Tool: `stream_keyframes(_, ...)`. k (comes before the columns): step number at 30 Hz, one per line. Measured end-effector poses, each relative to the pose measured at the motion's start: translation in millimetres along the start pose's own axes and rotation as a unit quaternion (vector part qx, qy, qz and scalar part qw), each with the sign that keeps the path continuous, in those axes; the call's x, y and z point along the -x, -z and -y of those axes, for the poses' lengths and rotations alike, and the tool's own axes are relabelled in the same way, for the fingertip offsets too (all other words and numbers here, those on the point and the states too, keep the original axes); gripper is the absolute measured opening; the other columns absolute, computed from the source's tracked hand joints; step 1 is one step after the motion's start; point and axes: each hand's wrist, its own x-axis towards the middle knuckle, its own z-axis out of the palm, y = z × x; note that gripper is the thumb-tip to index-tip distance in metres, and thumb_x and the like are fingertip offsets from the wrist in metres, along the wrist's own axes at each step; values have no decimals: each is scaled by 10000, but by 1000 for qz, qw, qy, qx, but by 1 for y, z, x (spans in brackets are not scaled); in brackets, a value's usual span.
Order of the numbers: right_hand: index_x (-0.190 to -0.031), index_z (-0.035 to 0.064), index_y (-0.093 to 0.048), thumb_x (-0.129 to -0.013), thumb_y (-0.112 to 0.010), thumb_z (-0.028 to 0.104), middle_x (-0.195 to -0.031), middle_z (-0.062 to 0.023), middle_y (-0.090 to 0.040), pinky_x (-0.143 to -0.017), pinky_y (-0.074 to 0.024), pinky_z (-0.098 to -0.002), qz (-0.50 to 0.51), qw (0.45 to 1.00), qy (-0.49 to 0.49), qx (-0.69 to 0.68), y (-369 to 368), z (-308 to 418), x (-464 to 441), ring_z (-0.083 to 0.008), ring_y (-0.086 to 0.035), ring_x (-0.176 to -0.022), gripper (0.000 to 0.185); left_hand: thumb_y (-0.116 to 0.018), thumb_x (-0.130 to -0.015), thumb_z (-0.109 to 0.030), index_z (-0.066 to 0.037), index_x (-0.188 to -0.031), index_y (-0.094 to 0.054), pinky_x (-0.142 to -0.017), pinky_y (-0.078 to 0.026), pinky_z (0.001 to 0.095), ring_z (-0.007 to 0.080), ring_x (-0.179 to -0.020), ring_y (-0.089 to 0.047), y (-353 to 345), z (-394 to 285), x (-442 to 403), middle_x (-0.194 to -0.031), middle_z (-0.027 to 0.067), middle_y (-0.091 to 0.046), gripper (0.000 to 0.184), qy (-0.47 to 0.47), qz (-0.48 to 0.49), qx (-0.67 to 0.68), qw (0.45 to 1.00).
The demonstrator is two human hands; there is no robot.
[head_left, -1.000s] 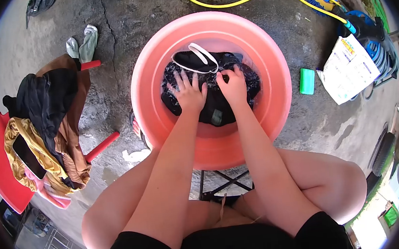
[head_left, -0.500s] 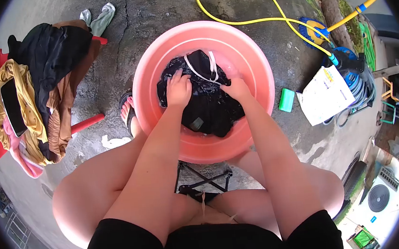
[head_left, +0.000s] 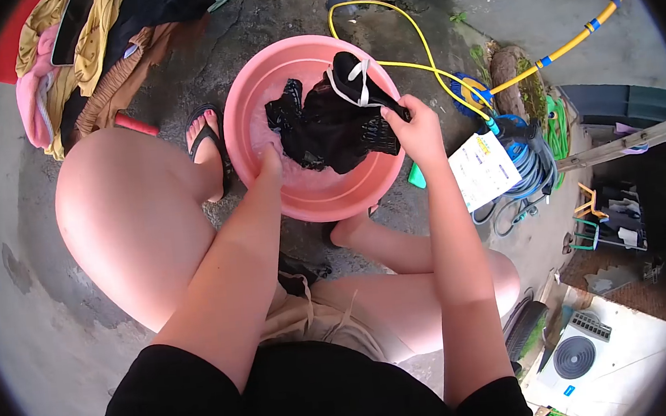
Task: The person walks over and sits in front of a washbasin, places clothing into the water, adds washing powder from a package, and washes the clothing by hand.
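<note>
A wet black garment with a white drawstring (head_left: 333, 121) is bunched in a pink plastic basin (head_left: 329, 208) that holds cloudy, sudsy water. My right hand (head_left: 419, 127) pinches the garment's edge near the drawstring and holds that side up over the basin's right rim. At the basin's left side my left hand (head_left: 270, 154) dips into the water beside the garment. Its fingers are hidden there.
Draped clothes (head_left: 146, 22) lie on a red chair at the upper left, with a phone (head_left: 73, 29) on top. A yellow hose (head_left: 421, 38), a coiled blue hose (head_left: 531, 167), a paper sheet (head_left: 484, 169) and a green block (head_left: 416, 175) lie to the right.
My right hand has lifted the garment's right side up and to the right. My left hand has left the garment and sunk into the water. The view has turned.
</note>
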Motion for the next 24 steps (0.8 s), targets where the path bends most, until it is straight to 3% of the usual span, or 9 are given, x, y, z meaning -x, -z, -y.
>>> stream_keyframes(1,-840,-8,-609,-764,-715,198,-648,-143,-593,-562,-444,-327,-21,999,4,-24,12,11,6,-213,-569,-570,244,-297,-921,-468,-35,-1380,-357,-938,-333,361,251,-1148,-446,-1,-33,44,-1299,124,-488,633,17,22,35,999)
stream_keyframes(3,-825,-18,-611,-791,-702,162,-627,-80,-593,-527,-419,-260,-55,994,5,-95,34,32,15,-66,-521,-570,205,-302,-912,-494,-38,-1395,-331,-1024,-297,400,277,-1240,-396,0,-40,56,-1398,132,-386,664,13,57,54,997)
stream_keyframes(7,-856,-15,-605,-823,-688,130,-687,-2,-600,-558,-424,-217,-104,980,49,-162,70,73,27,-50,-534,-623,170,-308,-837,-640,-205,-1479,-217,-993,-278,591,395,-1224,-387,4,-7,11,-1482,158,-256,780,-69,81,59,993)
stream_keyframes(11,-847,7,-615,-842,-681,107,-705,27,-597,-561,-400,-181,-126,943,84,-298,100,100,30,-30,-510,-617,119,-308,-832,-654,-195,-1482,-205,-995,-259,621,412,-1227,-379,2,-23,33,-1489,142,-249,802,74,58,52,994)
stream_keyframes(14,-879,5,-620,-844,-671,93,-757,4,-616,-608,-423,-186,-140,914,124,-360,125,120,35,-49,-539,-661,107,-299,-861,-621,-198,-1438,-319,-1010,-281,576,354,-1272,-359,-1,-42,53,-1470,113,-300,716,136,28,75,987)
stream_keyframes(17,-888,-8,-623,-847,-654,89,-774,-25,-633,-618,-440,-197,-138,898,136,-395,148,129,38,-75,-564,-662,110,-300,-881,-592,-166,-1346,-447,-1005,-353,518,294,-1250,-428,-2,-44,66,-1370,130,-444,647,20,88,112,990)
stream_keyframes(20,-892,-2,-626,-847,-653,94,-778,-27,-638,-608,-446,-202,-155,887,103,-423,152,118,32,-76,-568,-652,110,-276,-839,-687,-97,-1281,-504,-960,-424,491,298,-1126,-548,-4,-46,37,-1245,130,-563,772,-15,197,206,958)
stream_keyframes(21,-894,3,-627,-847,-658,102,-779,-22,-638,-611,-446,-203,-155,885,81,-431,148,107,27,-74,-569,-654,115,-346,-875,-570,-85,-1178,-574,-891,-497,428,271,-966,-632,-4,-69,76,-1115,120,-635,615,-1,193,248,949)
stream_keyframes(24,-888,23,-633,-855,-671,136,-764,13,-618,-630,-422,-196,-157,890,12,-429,117,60,10,-52,-546,-677,124,-464,-827,-424,-64,-1092,-600,-850,-509,409,274,-930,-629,1,-49,14,-1049,113,-644,468,34,290,329,898)
